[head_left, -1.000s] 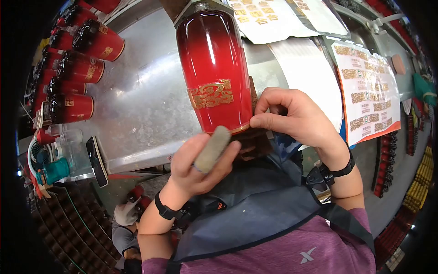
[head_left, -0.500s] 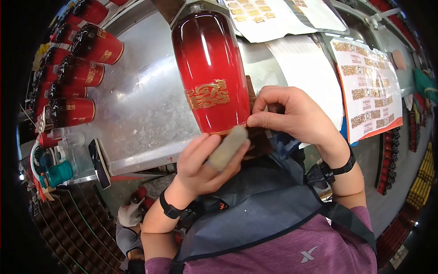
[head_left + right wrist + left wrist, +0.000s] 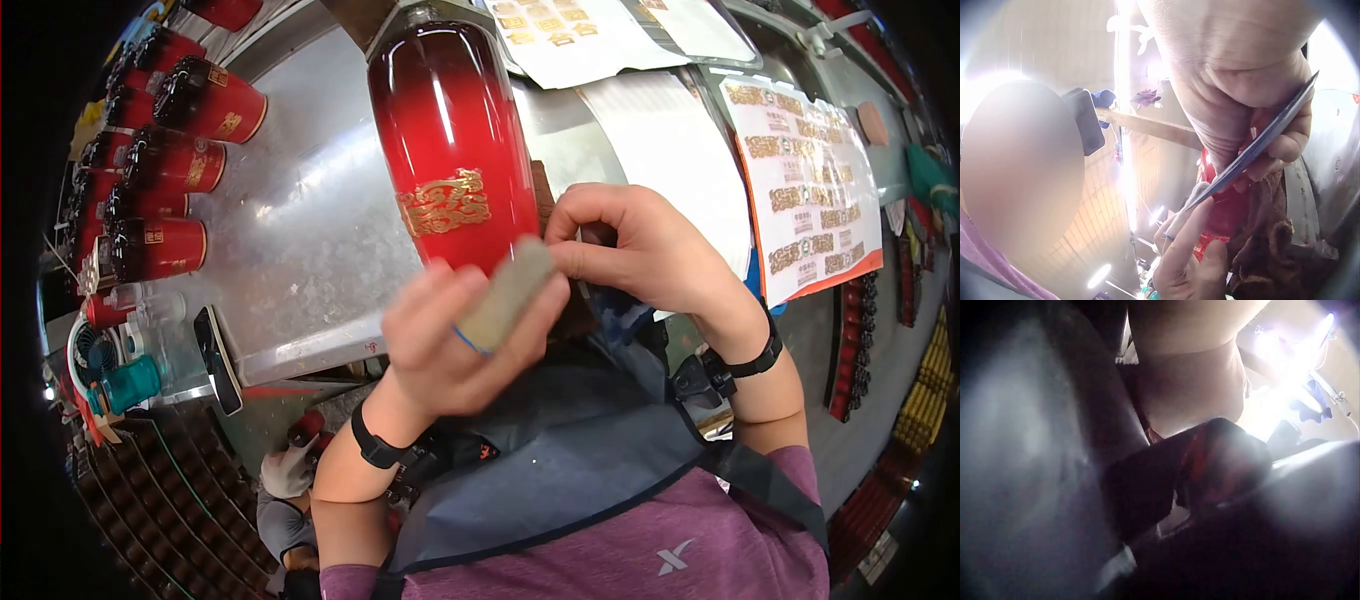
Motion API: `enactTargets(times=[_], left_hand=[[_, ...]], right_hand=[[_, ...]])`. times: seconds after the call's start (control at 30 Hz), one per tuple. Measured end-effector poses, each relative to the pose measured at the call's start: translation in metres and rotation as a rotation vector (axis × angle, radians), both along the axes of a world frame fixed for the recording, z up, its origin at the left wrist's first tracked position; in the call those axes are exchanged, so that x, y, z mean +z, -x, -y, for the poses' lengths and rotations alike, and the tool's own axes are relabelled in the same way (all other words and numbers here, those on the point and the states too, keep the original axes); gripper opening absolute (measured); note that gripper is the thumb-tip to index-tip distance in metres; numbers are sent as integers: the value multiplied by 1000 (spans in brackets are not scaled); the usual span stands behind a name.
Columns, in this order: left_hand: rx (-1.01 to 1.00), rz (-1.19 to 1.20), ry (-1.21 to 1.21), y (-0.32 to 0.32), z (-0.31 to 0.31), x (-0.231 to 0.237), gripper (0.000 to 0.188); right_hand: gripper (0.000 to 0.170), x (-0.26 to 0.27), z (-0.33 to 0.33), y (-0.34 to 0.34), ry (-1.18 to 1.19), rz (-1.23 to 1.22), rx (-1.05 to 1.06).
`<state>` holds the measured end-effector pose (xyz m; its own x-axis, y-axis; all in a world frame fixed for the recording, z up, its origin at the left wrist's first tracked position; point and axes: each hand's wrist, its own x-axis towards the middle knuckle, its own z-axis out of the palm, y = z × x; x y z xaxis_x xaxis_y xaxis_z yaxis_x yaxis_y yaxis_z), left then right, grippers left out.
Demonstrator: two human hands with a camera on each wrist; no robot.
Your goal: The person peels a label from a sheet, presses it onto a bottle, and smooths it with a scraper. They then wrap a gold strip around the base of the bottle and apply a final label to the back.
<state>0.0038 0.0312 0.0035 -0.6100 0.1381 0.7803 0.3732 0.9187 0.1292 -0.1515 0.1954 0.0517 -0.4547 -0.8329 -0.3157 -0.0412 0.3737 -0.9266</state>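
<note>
A large red bottle (image 3: pixel 450 110), dark toward its neck, lies with its base toward the person and a raised gold ornament (image 3: pixel 445 203) on its side. My left hand (image 3: pixel 450 350) is at the base, palm up and blurred. One finger wears a beige cloth wrap (image 3: pixel 505 300) with a blue band, its tip overlapping the bottle's lower right edge. Close beside it, my right hand (image 3: pixel 650 245) has thumb and forefinger together at that edge. In the right wrist view this hand grips a thin grey-blue strip (image 3: pixel 1260 140), seen edge-on. Darkness and glare hide the left hand's fingertips in the left wrist view.
Several finished red bottles (image 3: pixel 205 100) stand at the left of the metal table (image 3: pixel 310 200). A phone (image 3: pixel 217 355) lies at its near left edge. Sheets of gold emblems (image 3: pixel 805 190) and white paper (image 3: pixel 670 160) lie at the right. Brown cloth (image 3: pixel 1266 250) hangs below the bottle.
My left hand has moved right and up, so its wrapped finger now covers the bottle's lower right edge beside the right hand. The bottle has shifted slightly left in view.
</note>
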Motion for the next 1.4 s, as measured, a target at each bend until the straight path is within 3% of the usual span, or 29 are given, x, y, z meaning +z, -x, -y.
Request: enactTargets(times=[0.03,0.1,0.2,0.27,0.37,0.7,1.0,1.07,1.4], left_hand=[[131,139,125,5,-1,17,47],[247,358,-59,17,3,30,65],[163,287,-137,16,12,22,79],[152,289,-162,14,15,22,81],[147,275,-194,12,16,20,83],[165,271,-411,4,13,8,86],[155,276,-454,0,16,0,85],[157,282,-457,-1,16,-1,85],[143,269,-499,-3,19,-9,79]], right_hand=[[13,3,1,-1,-35,82,-8],[13,5,0,-1,-66,162,-16],[12,5,-7,-6,33,155,-52],[18,4,-11,-7,130,37,-79],[17,14,-14,-5,97,-12,-76],[16,8,-14,-3,70,3,-72],[11,9,-9,-4,37,36,-92],[18,8,-9,-3,64,-5,-74],[20,3,-5,-5,57,-1,-92]])
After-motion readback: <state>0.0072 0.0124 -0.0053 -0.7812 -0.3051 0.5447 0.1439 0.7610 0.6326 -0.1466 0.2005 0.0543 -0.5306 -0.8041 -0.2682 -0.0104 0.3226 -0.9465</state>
